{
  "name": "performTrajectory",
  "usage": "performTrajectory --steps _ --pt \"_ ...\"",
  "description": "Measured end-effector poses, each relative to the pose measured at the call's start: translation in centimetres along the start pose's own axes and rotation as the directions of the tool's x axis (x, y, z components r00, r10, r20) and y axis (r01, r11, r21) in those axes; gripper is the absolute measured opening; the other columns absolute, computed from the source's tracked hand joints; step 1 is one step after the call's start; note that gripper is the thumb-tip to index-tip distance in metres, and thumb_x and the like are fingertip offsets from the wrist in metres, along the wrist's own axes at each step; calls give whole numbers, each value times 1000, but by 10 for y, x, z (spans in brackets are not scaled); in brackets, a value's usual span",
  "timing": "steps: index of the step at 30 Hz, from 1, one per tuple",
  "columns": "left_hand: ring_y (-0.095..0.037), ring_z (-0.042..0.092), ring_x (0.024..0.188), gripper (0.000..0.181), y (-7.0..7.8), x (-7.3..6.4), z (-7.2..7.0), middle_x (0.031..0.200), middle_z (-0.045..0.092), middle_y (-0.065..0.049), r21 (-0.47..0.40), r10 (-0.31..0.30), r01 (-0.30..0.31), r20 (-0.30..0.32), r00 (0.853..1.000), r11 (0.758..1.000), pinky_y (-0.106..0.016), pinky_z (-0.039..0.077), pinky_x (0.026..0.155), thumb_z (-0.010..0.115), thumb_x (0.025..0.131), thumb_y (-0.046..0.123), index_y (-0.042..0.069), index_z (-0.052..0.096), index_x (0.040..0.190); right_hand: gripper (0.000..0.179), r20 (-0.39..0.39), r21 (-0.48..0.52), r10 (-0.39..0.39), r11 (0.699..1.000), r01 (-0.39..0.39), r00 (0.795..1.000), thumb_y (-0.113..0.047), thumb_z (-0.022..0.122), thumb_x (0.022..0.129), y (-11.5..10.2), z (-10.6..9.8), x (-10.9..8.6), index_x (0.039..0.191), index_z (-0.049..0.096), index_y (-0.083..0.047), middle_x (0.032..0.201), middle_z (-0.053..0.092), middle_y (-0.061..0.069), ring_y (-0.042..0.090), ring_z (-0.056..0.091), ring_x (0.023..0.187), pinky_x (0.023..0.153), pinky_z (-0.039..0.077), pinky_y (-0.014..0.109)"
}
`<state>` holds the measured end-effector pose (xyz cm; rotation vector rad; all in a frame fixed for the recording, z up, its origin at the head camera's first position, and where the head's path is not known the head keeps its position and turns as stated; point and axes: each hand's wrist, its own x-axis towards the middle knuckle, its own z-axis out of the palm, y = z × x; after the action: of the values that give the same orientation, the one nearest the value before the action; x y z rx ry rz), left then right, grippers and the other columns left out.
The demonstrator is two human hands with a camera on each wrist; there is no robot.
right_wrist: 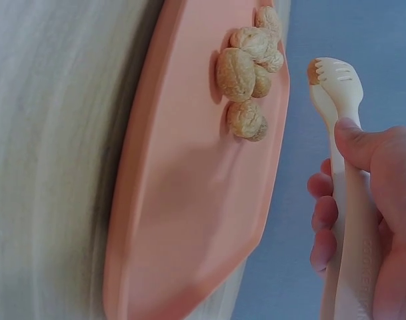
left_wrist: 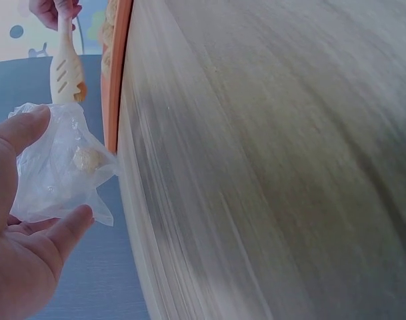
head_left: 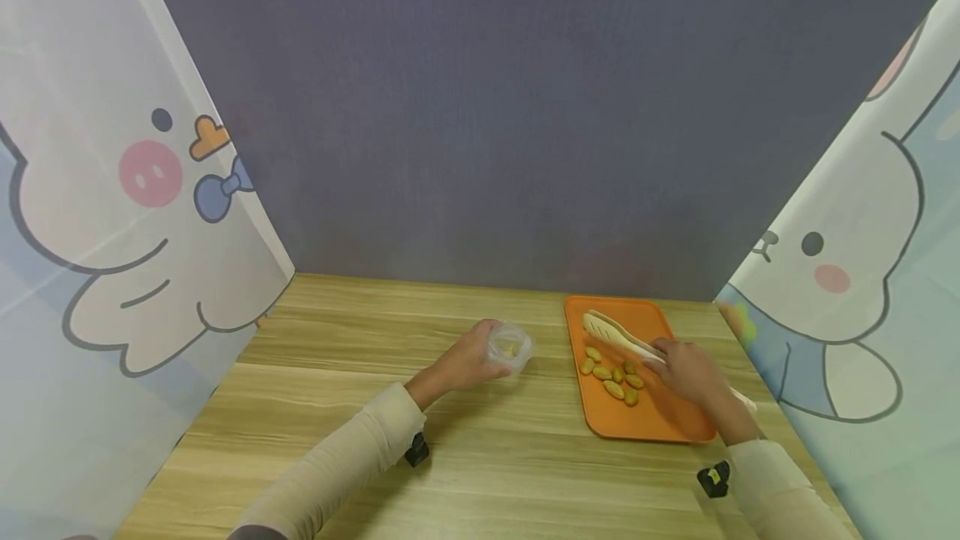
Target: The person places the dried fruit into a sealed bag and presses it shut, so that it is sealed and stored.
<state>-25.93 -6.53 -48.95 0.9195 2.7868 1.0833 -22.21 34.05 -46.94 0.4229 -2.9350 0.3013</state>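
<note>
My left hand [head_left: 471, 357] holds a clear plastic bag [head_left: 512, 347] over the table, left of the tray. In the left wrist view the thumb and fingers spread around the bag [left_wrist: 63, 170], and one tan, wrinkled piece [left_wrist: 87, 159] shows through its wall. My right hand [head_left: 688, 372] grips cream-coloured tongs [head_left: 618, 335] with slotted heads above the orange tray. Between the tong tips in the right wrist view is a brown piece [right_wrist: 314, 72], partly hidden by the near head. Several wrinkled, oval pieces like dried fruit [head_left: 614, 389] lie on the tray [head_left: 675, 423].
The tray sits on the right half of a wood-grain table [head_left: 300, 357]. A dark grey panel [head_left: 480, 123] closes off the back. Cartoon-printed sheets [head_left: 112, 190] stand at both sides, the right one close to the tray. Dark wrist cameras [head_left: 417, 449] hang below both wrists.
</note>
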Motion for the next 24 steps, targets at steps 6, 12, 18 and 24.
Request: performTrajectory --steps 6,12,18,24 --pt "-22 60 102 77 -1 2 3 126 60 -18 -11 -10 10 -4 1000 1000 -36 53 85 84 84 27 -3 44 143 32 -7 -3 -10 1000 9 1000 -27 73 94 -2 -1 1 110 70 0 78 69 7 20 61 64 58 49 42" --pt "-22 60 103 78 -1 2 4 126 59 -18 -20 -11 11 3 1000 1000 -37 52 85 84 84 27 -3 43 143 29 -22 0 -24 1000 24 999 -26 74 93 -8 -2 2 109 70 -3 75 67 4 17 58 64 56 47 39" --pt "-23 60 103 78 0 2 4 128 59 -19 -27 -2 2 6 1000 1000 -37 53 86 83 85 27 -4 42 144 28 -25 2 -30 1000 30 999 -27 74 93 -21 -9 3 110 71 -5 74 67 2 16 58 63 55 46 37" --pt "-22 60 103 79 2 2 2 128 58 -19 -15 -2 2 12 1000 1000 -36 53 85 83 85 27 -3 41 144 32 -25 14 -32 999 32 999 -28 74 93 -33 -14 5 115 71 -5 80 71 3 13 56 61 53 43 34"
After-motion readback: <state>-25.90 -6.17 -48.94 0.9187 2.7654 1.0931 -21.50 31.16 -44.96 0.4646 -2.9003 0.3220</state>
